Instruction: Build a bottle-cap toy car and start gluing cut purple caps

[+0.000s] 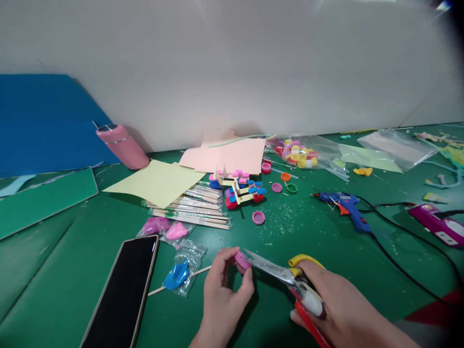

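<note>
Between the thumb and fingers of my left hand (226, 290) is a small pink cap (242, 260). My right hand (335, 295) is wrapped round scissors (271, 268) with a yellow and a red handle; their blade tips touch or nearly touch the cap's right side. Behind my hands stand small models (241, 188) of wooden sticks with pink, blue and red parts. Loose caps lie beside them: a purple one (258, 218), an orange one (285, 177) and a green one (292, 188).
At the lower left lie a black phone (121, 290) and a bag with blue clay (176, 275). Wrapped sticks (192, 208) and yellow paper (157, 181) are behind. A pink bottle (123, 146) leans at the left. On the right are a blue glue gun (344, 205) and cables.
</note>
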Motion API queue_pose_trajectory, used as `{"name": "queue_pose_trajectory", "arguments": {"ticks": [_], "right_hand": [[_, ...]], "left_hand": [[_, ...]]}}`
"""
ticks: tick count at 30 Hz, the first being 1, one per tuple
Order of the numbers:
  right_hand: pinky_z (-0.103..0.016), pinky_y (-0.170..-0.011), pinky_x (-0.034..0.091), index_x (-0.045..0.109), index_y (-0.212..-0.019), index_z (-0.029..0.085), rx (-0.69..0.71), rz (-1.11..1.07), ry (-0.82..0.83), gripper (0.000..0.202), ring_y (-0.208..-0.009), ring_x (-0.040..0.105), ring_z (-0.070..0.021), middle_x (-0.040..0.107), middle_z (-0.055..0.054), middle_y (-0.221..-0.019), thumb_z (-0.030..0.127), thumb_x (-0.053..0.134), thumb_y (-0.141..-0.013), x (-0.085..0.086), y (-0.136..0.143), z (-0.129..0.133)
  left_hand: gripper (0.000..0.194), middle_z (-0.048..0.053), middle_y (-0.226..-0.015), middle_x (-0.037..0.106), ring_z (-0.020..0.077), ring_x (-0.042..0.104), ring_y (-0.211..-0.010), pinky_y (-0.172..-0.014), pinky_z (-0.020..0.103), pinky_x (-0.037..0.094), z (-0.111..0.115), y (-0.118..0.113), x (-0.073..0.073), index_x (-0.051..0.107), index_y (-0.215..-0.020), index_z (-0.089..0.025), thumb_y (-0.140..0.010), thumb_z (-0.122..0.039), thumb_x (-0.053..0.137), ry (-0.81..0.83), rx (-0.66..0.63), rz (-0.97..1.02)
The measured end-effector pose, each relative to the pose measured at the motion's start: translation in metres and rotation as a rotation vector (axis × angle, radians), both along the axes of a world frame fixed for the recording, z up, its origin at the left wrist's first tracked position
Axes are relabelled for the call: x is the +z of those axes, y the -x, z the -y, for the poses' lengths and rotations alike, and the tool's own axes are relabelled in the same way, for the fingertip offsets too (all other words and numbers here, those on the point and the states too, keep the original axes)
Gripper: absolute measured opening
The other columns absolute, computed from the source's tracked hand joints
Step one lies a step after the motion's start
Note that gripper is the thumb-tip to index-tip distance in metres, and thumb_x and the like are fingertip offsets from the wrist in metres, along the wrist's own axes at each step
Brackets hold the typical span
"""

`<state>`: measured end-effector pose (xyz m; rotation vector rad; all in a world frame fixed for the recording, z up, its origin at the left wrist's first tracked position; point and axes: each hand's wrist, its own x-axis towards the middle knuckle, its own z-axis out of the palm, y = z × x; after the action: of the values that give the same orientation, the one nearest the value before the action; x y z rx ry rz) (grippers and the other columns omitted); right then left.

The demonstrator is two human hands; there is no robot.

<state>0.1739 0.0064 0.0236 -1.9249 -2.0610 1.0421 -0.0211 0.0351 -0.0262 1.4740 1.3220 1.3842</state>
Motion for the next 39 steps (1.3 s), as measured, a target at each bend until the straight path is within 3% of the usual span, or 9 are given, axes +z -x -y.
{"name": "queue_pose_trajectory", "arguments": {"ticks": [5, 12, 17, 22, 25, 29, 32, 39], "right_hand": [[-0.026, -0.055, 0.038, 0.047, -0.092, 0.021, 0.057, 0.119, -0.12, 0.032, -0.066, 0.057, -0.0197, 0.061, -0.005, -0.081, 0.035, 0.061, -0.067, -0.009, 0.001, 0.004], [-0.026, -0.054, 0.04, 0.048, -0.089, 0.021, 0.064, 0.129, -0.073, 0.029, -0.065, 0.059, -0.0196, 0.062, -0.003, -0.078, 0.041, 0.058, -0.07, -0.012, 0.003, 0.001], [-0.026, -0.053, 0.04, 0.05, -0.088, 0.02, 0.056, 0.129, -0.088, 0.029, -0.063, 0.059, -0.0191, 0.063, -0.004, -0.077, 0.042, 0.057, -0.071, -0.016, 0.002, 0.002], [-0.024, -0.05, 0.037, 0.052, -0.085, 0.02, 0.028, 0.087, -0.105, 0.027, -0.058, 0.057, -0.0179, 0.063, -0.004, -0.074, 0.04, 0.06, -0.069, -0.014, 0.003, 0.004], [-0.024, -0.05, 0.036, 0.053, -0.083, 0.019, -0.004, -0.007, 0.005, 0.025, -0.057, 0.056, -0.0169, 0.062, -0.002, -0.07, 0.037, 0.061, -0.068, -0.01, 0.007, 0.006], [-0.02, -0.044, 0.032, 0.048, -0.073, 0.02, -0.065, -0.296, 0.207, 0.01, -0.048, 0.044, -0.0098, 0.052, 0.004, -0.058, 0.029, 0.053, -0.072, -0.013, 0.008, 0.006], [-0.019, -0.043, 0.032, 0.044, -0.072, 0.02, -0.065, -0.401, 0.175, 0.012, -0.047, 0.038, -0.0081, 0.045, 0.005, -0.057, 0.031, 0.047, -0.076, -0.015, 0.005, 0.004], [-0.021, -0.046, 0.032, 0.044, -0.079, 0.023, -0.07, -0.01, 0.001, 0.024, -0.052, 0.046, -0.0127, 0.054, 0.004, -0.063, 0.031, 0.062, -0.065, 0.001, 0.005, 0.003]], "left_hand": [[0.032, -0.002, -0.074, 0.049, 0.0106, 0.05, -0.059, -0.059, 0.026, 0.046, 0.001, 0.0, 0.001, 0.052, -0.093, -0.02, -0.065, -0.005, 0.056, -0.004, 0.0, -0.015], [0.033, -0.002, -0.073, 0.049, 0.0107, 0.049, -0.059, -0.059, 0.025, 0.045, 0.001, 0.0, 0.0, 0.053, -0.094, -0.021, -0.065, -0.006, 0.057, -0.018, -0.006, -0.022], [0.034, 0.002, -0.079, 0.059, 0.0134, 0.057, -0.071, -0.069, 0.026, 0.049, 0.001, 0.002, -0.006, 0.055, -0.101, -0.019, -0.068, -0.014, 0.062, 0.172, -0.014, 0.149], [0.033, 0.007, -0.084, 0.064, 0.018, 0.061, -0.075, -0.067, 0.028, 0.051, 0.003, 0.003, -0.015, 0.06, -0.099, -0.015, -0.068, -0.024, 0.065, 0.305, -0.022, 0.257], [0.032, 0.006, -0.084, 0.064, 0.0183, 0.062, -0.074, -0.068, 0.029, 0.052, 0.005, 0.004, -0.016, 0.061, -0.1, -0.017, -0.069, -0.023, 0.063, 0.248, -0.025, 0.212], [0.035, 0.005, -0.089, 0.064, 0.0183, 0.062, -0.077, -0.072, 0.031, 0.052, 0.006, 0.004, -0.013, 0.062, -0.102, -0.022, -0.068, -0.017, 0.063, 0.142, -0.062, 0.113], [0.036, 0.004, -0.088, 0.064, 0.0183, 0.062, -0.077, -0.073, 0.032, 0.052, 0.006, 0.004, -0.012, 0.061, -0.103, -0.024, -0.068, -0.014, 0.063, 0.117, -0.101, 0.099], [0.04, 0.005, -0.1, 0.062, 0.0185, 0.061, -0.087, -0.08, 0.032, 0.05, 0.005, 0.003, -0.014, 0.059, -0.107, -0.023, -0.068, -0.013, 0.062, 0.108, -0.072, 0.096]]}}
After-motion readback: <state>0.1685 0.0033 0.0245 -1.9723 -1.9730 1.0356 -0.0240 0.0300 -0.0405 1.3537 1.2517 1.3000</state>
